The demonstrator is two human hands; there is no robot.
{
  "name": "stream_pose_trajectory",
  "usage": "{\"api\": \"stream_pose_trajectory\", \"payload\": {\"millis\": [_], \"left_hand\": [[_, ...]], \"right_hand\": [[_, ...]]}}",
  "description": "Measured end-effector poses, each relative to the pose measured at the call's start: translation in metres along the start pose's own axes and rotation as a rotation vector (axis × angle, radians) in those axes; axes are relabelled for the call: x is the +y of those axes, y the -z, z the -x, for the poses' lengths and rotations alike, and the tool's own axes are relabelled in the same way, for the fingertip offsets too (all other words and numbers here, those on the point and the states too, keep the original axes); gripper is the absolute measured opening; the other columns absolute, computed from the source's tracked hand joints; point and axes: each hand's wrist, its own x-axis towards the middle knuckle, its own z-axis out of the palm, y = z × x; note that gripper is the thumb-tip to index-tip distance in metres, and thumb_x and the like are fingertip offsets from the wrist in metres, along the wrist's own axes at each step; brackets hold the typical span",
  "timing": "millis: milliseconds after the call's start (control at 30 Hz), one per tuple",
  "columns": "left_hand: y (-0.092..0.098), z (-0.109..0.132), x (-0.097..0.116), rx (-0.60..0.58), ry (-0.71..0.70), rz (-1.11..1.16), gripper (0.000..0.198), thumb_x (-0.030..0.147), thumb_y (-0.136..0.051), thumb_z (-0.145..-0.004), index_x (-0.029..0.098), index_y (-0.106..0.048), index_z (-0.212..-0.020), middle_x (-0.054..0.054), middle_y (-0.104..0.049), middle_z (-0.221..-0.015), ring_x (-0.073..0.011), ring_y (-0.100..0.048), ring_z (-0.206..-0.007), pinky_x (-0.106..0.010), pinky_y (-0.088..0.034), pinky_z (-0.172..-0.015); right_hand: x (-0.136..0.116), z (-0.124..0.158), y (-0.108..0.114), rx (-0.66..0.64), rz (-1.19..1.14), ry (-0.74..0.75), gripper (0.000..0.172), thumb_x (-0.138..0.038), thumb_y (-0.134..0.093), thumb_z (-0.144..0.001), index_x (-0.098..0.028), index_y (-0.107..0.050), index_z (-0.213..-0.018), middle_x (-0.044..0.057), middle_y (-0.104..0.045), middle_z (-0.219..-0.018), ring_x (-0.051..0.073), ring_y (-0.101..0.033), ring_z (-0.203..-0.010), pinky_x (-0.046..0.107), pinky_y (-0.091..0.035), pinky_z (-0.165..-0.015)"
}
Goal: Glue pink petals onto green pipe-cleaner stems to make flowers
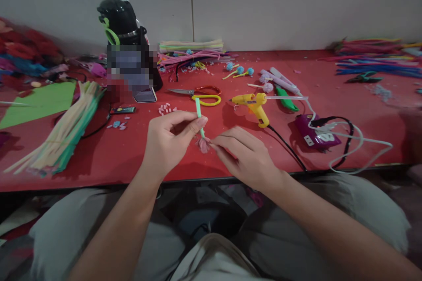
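My left hand (171,140) pinches a light green stem (198,107) between thumb and fingers, with the stem's top end sticking up. At its lower end hangs a small pink tuft (203,145). The fingertips of my right hand (247,156) are pressed together at the right edge of this tuft. Scissors (206,96) with red and yellow handles lie just behind my left hand. A yellow glue gun (252,104) rests on the red table (132,153) behind my right hand, its nozzle facing left. Small pink pieces (166,109) lie behind my left hand.
A bundle of pale and green stems (66,136) lies at left, near a green sheet (42,101). A black bottle (121,22) stands at the back left. Purple power socket (316,131) and looping cables are at right. More stems (191,48) lie along the wall.
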Motion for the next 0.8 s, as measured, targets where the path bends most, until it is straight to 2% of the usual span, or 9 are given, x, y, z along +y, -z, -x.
{"api": "stream_pose_trajectory", "payload": {"millis": [333,667,733,800], "left_hand": [[-0.0016,-0.0007,0.0022,-0.011,0.017,0.06,0.008,0.022,-0.074,-0.084,0.019,-0.076,-0.077,0.002,-0.072,-0.066,-0.0115,-0.068,-0.058,-0.02,-0.056,-0.058],[-0.0015,0.0001,0.0025,-0.002,0.004,0.067,0.008,0.022,-0.075,-0.084,0.02,-0.077,-0.077,0.002,-0.071,-0.063,-0.0119,-0.067,-0.055,-0.02,-0.055,-0.055],[-0.0007,-0.0001,0.0014,-0.004,-0.006,0.067,0.007,0.022,-0.075,-0.083,0.02,-0.077,-0.077,0.001,-0.072,-0.065,-0.0117,-0.067,-0.056,-0.02,-0.055,-0.056],[0.0002,-0.0002,0.0005,-0.003,-0.026,0.079,0.005,0.022,-0.076,-0.084,0.02,-0.078,-0.079,0.001,-0.073,-0.068,-0.0116,-0.067,-0.059,-0.021,-0.054,-0.058]], "right_hand": [[-0.0031,-0.0028,0.0009,-0.005,0.063,0.078,0.013,-0.011,-0.053,-0.099,-0.018,-0.063,-0.099,0.007,-0.072,-0.085,0.018,-0.061,-0.076,0.034,-0.052,-0.072],[-0.003,-0.0013,0.0008,-0.059,0.083,0.072,0.015,-0.011,-0.052,-0.099,-0.016,-0.066,-0.098,0.008,-0.073,-0.087,0.018,-0.062,-0.075,0.033,-0.052,-0.072],[-0.0059,-0.0023,0.0025,-0.06,0.019,0.023,0.012,-0.013,-0.054,-0.097,-0.017,-0.065,-0.097,0.008,-0.073,-0.088,0.018,-0.063,-0.077,0.034,-0.052,-0.072],[-0.0086,-0.0036,0.0041,-0.025,-0.113,-0.129,0.009,-0.015,-0.056,-0.096,-0.018,-0.064,-0.093,0.007,-0.071,-0.087,0.018,-0.063,-0.078,0.034,-0.052,-0.074]]}}
